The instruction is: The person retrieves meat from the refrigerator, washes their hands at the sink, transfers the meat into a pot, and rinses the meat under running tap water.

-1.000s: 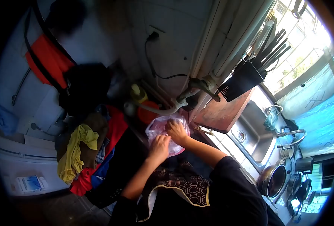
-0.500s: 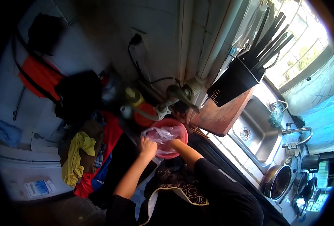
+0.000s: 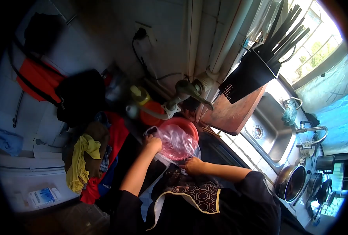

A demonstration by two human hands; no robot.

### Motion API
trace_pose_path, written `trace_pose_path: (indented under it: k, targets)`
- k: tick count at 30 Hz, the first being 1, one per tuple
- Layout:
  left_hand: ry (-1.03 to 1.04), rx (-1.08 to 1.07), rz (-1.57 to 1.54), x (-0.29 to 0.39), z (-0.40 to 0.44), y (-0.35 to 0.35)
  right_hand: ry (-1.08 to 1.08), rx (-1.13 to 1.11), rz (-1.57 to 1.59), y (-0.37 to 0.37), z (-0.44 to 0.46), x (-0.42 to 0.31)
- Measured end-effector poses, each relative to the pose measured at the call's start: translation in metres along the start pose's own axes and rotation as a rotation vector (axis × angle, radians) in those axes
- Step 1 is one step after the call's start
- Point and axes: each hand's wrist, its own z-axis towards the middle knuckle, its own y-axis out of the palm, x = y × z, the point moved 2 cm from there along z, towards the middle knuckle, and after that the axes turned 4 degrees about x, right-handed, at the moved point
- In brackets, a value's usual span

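Observation:
A clear plastic bag [image 3: 176, 140] lies spread inside a red plastic basin [image 3: 188, 124], some of it reaching the rim. My left hand [image 3: 153, 143] is closed on the bag's edge at the basin's left side. At the near right side, my right hand [image 3: 194, 166] grips another part of the bag's edge, its fingers curled in. Whatever sits under the plastic is hard to make out. Just beyond the basin stands an orange container [image 3: 152, 113], with a yellow bottle [image 3: 140, 95] behind it.
A pipe valve [image 3: 187, 91] juts out above the basin. To the left are piled clothes [image 3: 83, 156]. On the right are a wooden board [image 3: 232, 111], a black utensil holder [image 3: 249, 76], a steel sink [image 3: 274, 133] and a pot [image 3: 290, 184].
My right hand has come out of the basin to its near right rim, pulling the bag's edge. The bag is spread wider. My left hand stays at the left edge.

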Motion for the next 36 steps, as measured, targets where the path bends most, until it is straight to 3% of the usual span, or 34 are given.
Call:
trace_pose_path:
  k: [2,4,7,9,10,11,13,14,18,20,21,23,25,27,29,33,36]
  targets:
    - [0.002,-0.092,0.071,0.000,0.005,0.006,0.053,-0.015,0.018,0.035,-0.010,0.007]
    - [0.002,-0.068,0.079,-0.005,0.011,0.012,0.249,0.081,-0.209,0.066,-0.011,0.023]
    - [0.019,0.047,0.034,-0.018,0.016,0.020,0.380,0.141,0.076,0.073,-0.015,0.048]
    - [0.073,0.361,-0.035,-0.024,0.021,0.020,0.439,0.193,0.386,0.057,-0.025,0.060]
    - [0.159,0.383,0.036,-0.026,0.026,0.005,0.430,0.256,0.492,0.066,-0.024,0.073]
    - [0.171,0.382,0.043,-0.028,0.031,0.006,0.467,0.329,0.844,0.077,-0.026,0.085]
    - [0.219,0.523,-0.797,-0.035,0.053,0.010,0.492,0.581,1.318,0.076,-0.034,0.101]
    - [0.274,0.562,-0.973,-0.040,0.075,0.022,0.596,0.560,1.502,0.068,-0.040,0.105]
    - [0.099,0.576,-0.945,-0.024,0.068,0.007,0.690,0.858,1.731,0.072,-0.026,0.110]
    - [0.110,0.817,-0.755,-0.016,0.059,0.002,0.799,1.089,1.884,0.074,-0.020,0.116]
    - [0.109,0.817,-0.755,-0.017,0.062,0.003,0.799,1.089,1.884,0.067,-0.016,0.113]
    - [0.055,0.521,-0.849,-0.021,0.068,0.011,0.875,1.280,1.721,0.042,-0.015,0.105]
    - [0.091,0.507,-0.867,-0.015,0.060,0.010,0.864,1.263,1.621,0.046,-0.009,0.112]
    - [0.211,0.419,-0.956,-0.005,0.047,0.005,0.891,1.143,1.251,0.048,-0.011,0.118]
    - [0.388,0.376,-0.997,0.003,0.031,-0.007,0.912,1.162,0.572,0.033,-0.025,0.115]
    - [0.477,0.272,-0.877,0.002,0.033,-0.010,0.904,0.887,0.599,0.014,-0.042,0.109]
    - [0.335,0.033,-0.868,0.007,0.037,-0.016,0.930,0.777,0.626,0.026,-0.037,0.119]
